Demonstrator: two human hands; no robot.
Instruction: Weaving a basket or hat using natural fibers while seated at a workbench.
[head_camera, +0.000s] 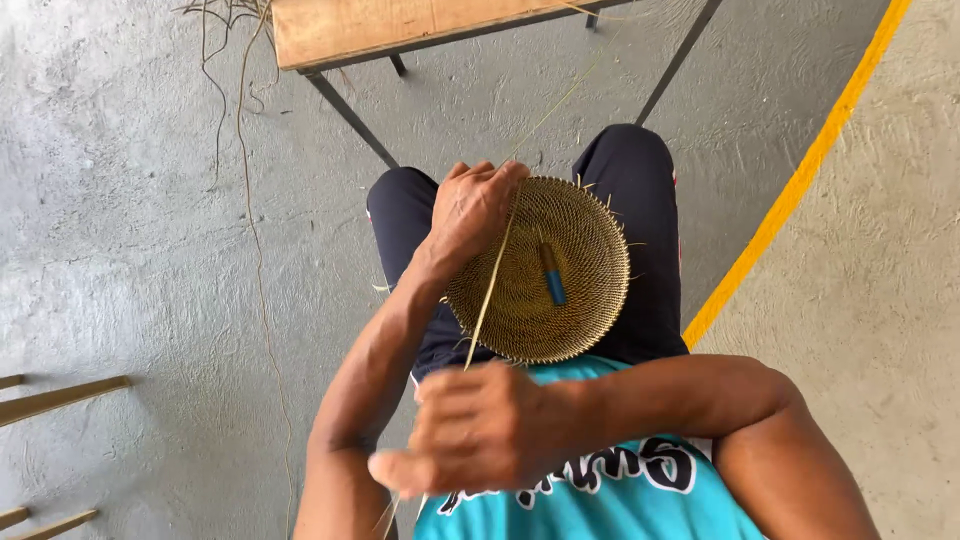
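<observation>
Gripping the round, tightly coiled basket (540, 270) at its rim, our left hand (470, 210) steadies it; our right hand (480, 430) pinches a thin straw strand (490, 295).

Your single head camera looks steeply down from close above your lap, facing forward over your knees to the grey floor (130, 250) and the bench (400, 25) beyond.
</observation>
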